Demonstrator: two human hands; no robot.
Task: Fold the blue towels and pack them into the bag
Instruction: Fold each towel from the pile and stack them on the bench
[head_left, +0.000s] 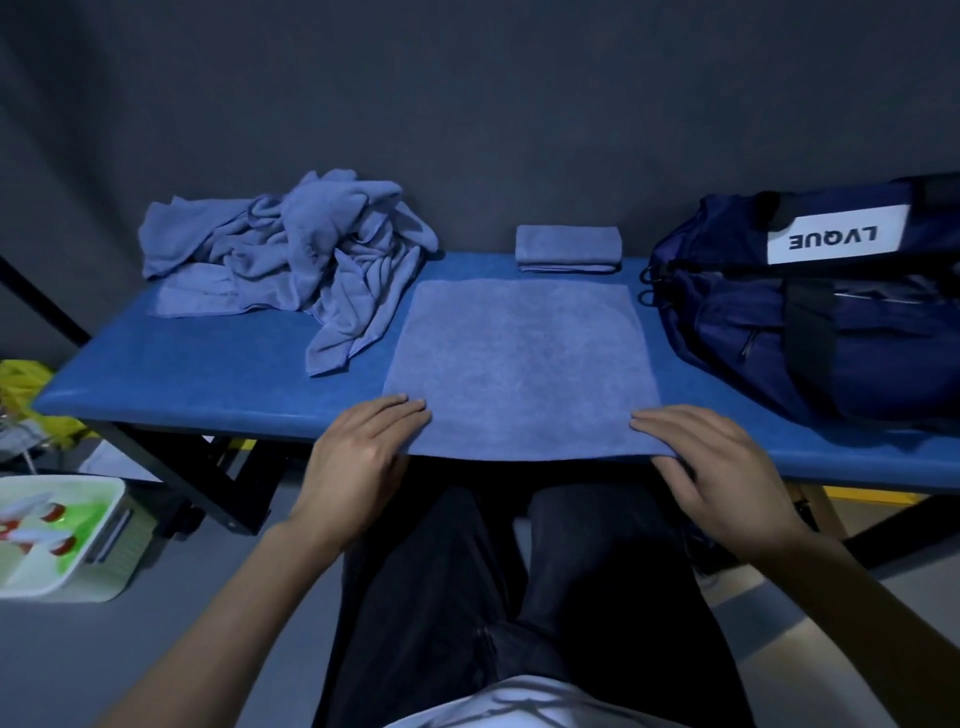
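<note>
person seated, dark trousers (467, 597) nearest the camera, knees under the tabletop (234, 374). left hand (358, 457) rests on the near left corner of the flat towel (519, 364), fingers (400, 410) straight and laid on the cloth, thumb hidden at the edge, so a pinch cannot be told. right hand (722, 467) on the near right corner, its fingers straight and pointing inward over the hem, gripping nothing that shows. the towel's near edge lies along the tabletop's front lip, between the two hands; the rest spreads flat and square away from them. far left, a crumpled pile of blue towels (291, 249), one tail reaching just beside the flat towel's left edge. at the back centre, a folded towel (569, 248), just beyond the flat one's far edge. right side, dark blue bag (810, 322) with a white lvque label, near the towel's right edge but apart. on the floor left, a pale tray (62, 540) with red-capped items.
</note>
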